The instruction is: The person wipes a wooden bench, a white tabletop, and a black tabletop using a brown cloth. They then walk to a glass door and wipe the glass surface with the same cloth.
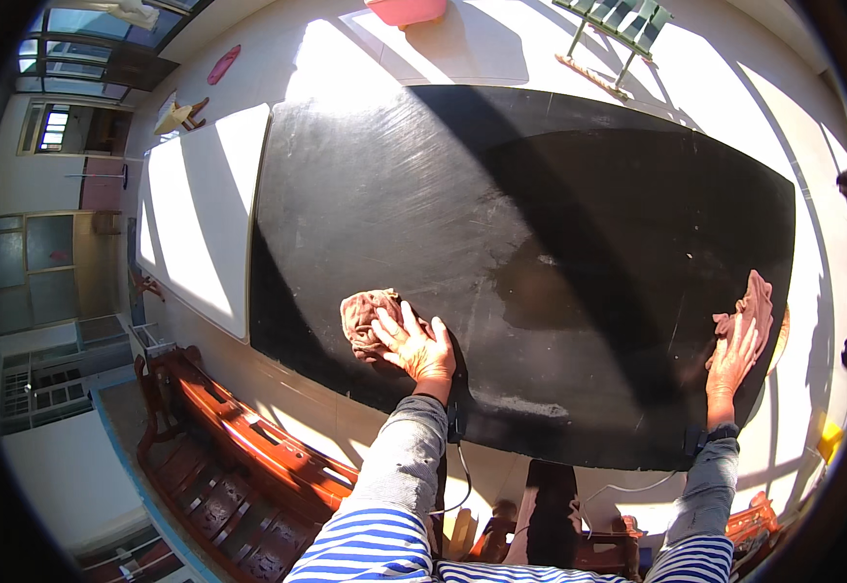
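Note:
A crumpled brown cloth [366, 321] lies on a large black tabletop [379, 211]. My left hand [425, 351] holds it down, with spread fingers over its right side. Near the right edge of the black top, my right hand [733, 357] lies flat on a pinkish-brown cloth [755, 299] and presses it to the surface. The palm hides part of that cloth. A dark wet patch [547, 284] shows between the two hands, and a whitish smear [522, 404] marks the near side. Light streaks run across the sunlit left part.
A white tabletop [208, 218] adjoins the black one on the left. A carved wooden bench [248, 430] stands at lower left. Beyond the far edge are a pink seat [407, 10] and a green slatted chair [616, 25]. A white cable [467, 481] hangs near my left forearm.

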Available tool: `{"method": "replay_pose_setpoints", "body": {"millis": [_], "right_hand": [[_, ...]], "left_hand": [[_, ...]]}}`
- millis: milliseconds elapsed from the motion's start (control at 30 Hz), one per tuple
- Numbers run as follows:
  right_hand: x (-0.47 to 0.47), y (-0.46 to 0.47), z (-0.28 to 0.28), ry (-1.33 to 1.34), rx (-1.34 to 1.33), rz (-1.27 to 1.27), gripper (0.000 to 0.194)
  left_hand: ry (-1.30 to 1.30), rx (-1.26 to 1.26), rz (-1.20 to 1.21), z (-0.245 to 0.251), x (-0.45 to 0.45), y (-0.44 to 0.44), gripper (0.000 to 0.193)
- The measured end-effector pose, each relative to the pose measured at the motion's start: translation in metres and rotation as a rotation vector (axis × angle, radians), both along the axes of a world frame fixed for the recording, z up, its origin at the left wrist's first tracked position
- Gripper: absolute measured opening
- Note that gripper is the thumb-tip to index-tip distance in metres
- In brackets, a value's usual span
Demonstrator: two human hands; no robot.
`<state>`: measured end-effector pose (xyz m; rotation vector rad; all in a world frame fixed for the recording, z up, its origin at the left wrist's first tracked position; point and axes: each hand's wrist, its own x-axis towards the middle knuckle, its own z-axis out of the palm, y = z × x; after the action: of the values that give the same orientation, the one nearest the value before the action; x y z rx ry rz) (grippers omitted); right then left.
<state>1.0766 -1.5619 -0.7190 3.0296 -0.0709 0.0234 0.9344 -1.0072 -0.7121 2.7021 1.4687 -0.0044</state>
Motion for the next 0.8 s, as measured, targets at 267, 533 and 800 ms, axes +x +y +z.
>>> {"method": "replay_pose_setpoints", "body": {"millis": [267,533,800], "right_hand": [[-0.022,-0.048,-0.071,-0.05,-0.008,-0.369,0.061],[-0.067,0.216,-0.03,0.015,0.024,-0.185,0.062],[-0.072,0.471,0.01,0.117,0.217,0.049,0.062]], "left_hand": [[0.041,-0.125,0.024,0.002,0.0,0.004,0.077],[-0.091,-0.144,-0.058,-0.002,-0.008,0.01,0.072],[-0.175,-0.162,-0.509,0.028,-0.065,0.076,0.04]]}}
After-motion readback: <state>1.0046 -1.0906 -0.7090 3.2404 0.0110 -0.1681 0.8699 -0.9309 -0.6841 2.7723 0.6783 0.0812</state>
